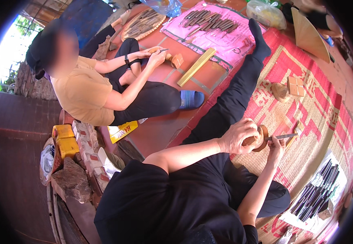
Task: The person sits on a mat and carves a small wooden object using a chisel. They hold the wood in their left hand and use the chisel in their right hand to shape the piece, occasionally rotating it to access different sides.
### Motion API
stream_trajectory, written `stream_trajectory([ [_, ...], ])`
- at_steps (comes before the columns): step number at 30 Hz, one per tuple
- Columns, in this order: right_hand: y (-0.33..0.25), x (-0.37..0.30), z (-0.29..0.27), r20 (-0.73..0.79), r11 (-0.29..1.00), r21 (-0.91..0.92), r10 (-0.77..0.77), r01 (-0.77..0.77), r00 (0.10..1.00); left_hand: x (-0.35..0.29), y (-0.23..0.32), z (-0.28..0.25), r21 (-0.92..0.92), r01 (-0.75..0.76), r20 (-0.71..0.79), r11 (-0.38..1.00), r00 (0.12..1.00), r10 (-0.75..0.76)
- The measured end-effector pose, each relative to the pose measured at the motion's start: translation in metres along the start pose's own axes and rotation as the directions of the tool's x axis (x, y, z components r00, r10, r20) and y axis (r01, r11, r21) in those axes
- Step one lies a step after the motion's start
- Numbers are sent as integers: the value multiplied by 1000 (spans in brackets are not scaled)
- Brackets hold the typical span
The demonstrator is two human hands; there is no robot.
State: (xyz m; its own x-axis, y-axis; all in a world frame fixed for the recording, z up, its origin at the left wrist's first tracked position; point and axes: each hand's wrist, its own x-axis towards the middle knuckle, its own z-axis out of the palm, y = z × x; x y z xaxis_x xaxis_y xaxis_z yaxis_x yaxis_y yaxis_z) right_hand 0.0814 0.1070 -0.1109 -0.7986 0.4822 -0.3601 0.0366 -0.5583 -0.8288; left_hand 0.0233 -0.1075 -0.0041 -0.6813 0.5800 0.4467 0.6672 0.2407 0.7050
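Note:
My left hand [241, 136] is wrapped round a brown rounded wooden piece [262, 137] with a wider, disc-like end. Close beside it, my right hand [277, 148] grips a slim dark carving tool [284, 136]. One end of the tool meets the wooden piece or lies very near it; the fingers hide the exact contact. Both hands are over my bent leg and the patterned mat [257, 166]. On the mat beyond them stands a carved wooden piece with a block-shaped end [295, 86].
At left a co-worker [83, 87] sits holding a similar tool and wooden piece. Many hand tools lie on a pink cloth [178, 30], and dark ones on white paper [337, 181] at right. A yellow wooden bar [196, 67], blue slipper [192, 99] and conical hat [308, 34] lie around.

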Motion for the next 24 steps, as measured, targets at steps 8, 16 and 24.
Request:
stream_trajectory([
  [8, -2, 14, -10, -178, 998, 3, -62, 63, 982, 6, -2, -3, -8, -31, -11, 999, 999, 31],
  [16, 14, 20, -16, -254, 980, -192, -98, 49, 962, 7, -1, -2, 9, -56, 1, 998, 998, 56],
  [24, 8, 12, 5, 1, 1000, -1, 17, -17, 1000, 7, -1, -2, 1, -67, 43, 998, 997, 67],
])
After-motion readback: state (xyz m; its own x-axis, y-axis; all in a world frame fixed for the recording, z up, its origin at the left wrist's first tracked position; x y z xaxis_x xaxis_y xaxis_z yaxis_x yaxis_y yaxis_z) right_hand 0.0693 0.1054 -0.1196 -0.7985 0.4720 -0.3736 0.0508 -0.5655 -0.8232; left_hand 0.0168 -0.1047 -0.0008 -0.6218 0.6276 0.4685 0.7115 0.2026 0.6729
